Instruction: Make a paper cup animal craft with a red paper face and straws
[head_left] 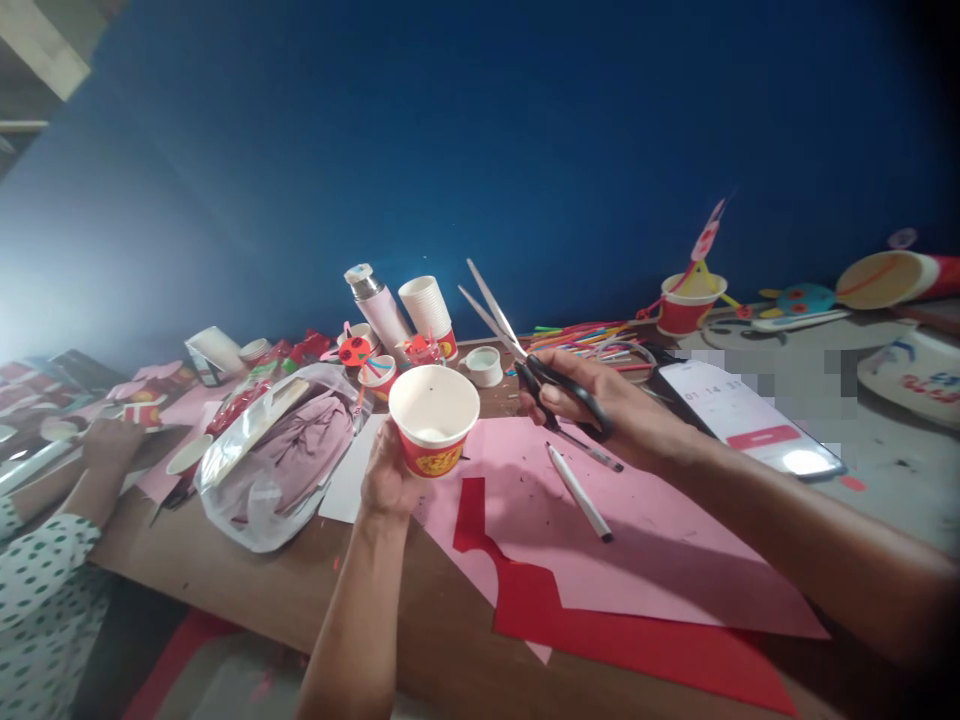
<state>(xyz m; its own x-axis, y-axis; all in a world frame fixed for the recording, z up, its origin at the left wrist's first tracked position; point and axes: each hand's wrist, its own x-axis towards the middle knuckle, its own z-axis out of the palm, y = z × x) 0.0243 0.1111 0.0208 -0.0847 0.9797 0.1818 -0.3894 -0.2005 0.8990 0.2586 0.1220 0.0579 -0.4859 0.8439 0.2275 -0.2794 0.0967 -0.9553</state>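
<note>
The left hand has its fingers wrapped around a red paper cup, tilted toward the camera. The right hand grips open scissors above pink paper on the surface.

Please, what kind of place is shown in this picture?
Probably a craft room or classroom. The left hand holds a paper cup, the right hand holds scissors, pink paper and red paper lie on the table, and a decorated cup stands near the blue wall.

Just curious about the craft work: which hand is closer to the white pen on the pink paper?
Right. The right hand, holding scissors, is just behind the pen; the left hand, holding a cup, sits farther left.
</note>
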